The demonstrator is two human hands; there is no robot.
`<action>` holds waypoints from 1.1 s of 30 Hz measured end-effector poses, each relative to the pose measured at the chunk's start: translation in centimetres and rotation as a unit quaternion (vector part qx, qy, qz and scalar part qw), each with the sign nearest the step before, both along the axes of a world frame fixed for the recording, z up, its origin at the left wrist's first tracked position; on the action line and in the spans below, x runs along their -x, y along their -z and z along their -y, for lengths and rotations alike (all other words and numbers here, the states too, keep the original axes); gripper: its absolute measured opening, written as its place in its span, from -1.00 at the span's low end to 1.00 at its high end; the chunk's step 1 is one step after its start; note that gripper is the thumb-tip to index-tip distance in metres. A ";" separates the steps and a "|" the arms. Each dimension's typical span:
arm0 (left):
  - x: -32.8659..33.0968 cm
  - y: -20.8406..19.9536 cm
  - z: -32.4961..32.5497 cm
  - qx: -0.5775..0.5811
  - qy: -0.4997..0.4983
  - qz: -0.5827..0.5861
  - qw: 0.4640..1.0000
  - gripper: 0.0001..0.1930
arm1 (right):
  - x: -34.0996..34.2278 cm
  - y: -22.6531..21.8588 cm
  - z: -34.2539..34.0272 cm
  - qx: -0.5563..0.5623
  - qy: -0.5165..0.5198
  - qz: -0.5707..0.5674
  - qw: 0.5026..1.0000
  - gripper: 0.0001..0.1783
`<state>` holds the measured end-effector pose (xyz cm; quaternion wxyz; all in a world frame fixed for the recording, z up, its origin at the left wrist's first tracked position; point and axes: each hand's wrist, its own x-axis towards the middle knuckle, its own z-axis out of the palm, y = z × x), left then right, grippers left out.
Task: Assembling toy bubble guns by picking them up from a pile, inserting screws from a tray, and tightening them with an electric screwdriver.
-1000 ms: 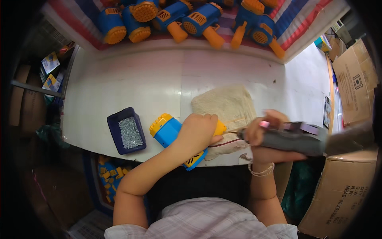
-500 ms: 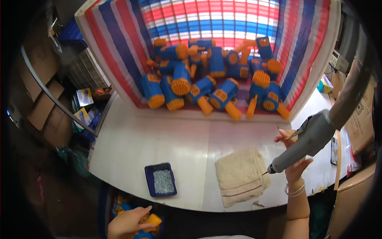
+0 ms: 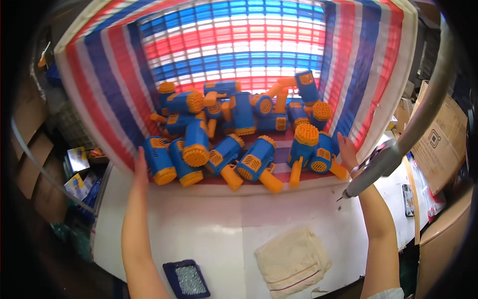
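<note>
Many blue-and-orange toy guns (image 3: pixel 242 113) lie heaped in the red, white and blue striped box (image 3: pixel 343 60). At the heap's left end, my left hand (image 3: pixel 141 167) reaches to the box's front edge, fingers stretched out beside a toy gun (image 3: pixel 159 160). My right hand (image 3: pixel 347 152) is at the heap's right end, fingers extended beside another toy gun (image 3: pixel 321 158). Whether either hand touches a toy gun I cannot tell. In front of my right wrist hangs a grey electric screwdriver (image 3: pixel 371 174), its bit pointing down and left.
A dark blue tray (image 3: pixel 172 271) of small silvery screws sits at the near left of the white table (image 3: pixel 209 219). A folded beige cloth (image 3: pixel 291 261) lies right of it. At the far right are a phone (image 3: pixel 408 199) and cardboard boxes (image 3: pixel 443 139).
My left hand has left the orange piece below the table edge and reached up to the box. My right hand has moved forward, past the screwdriver. The view has tilted up.
</note>
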<state>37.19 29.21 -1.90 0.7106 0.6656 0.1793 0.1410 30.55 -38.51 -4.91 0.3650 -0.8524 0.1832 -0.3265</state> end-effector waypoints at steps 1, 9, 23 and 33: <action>-1.5 0.6 0.3 0.075 0.054 0.002 0.996 -0.20 | -0.5 0.1 0.8 -0.077 -0.041 -0.066 0.994 -0.30; -11.4 6.1 -14.4 -0.076 -0.088 -0.033 0.993 -0.21 | -9.0 2.2 -0.3 -0.267 -0.172 0.027 0.948 -0.48; -11.0 -4.3 4.3 0.043 0.336 -0.127 0.932 -0.34 | -11.3 2.9 7.0 -0.198 -0.230 -0.115 0.946 -0.36; -13.4 -1.4 6.6 -0.020 0.239 -0.070 0.968 -0.24 | -16.6 1.5 2.7 -0.253 -0.246 -0.129 0.927 -0.21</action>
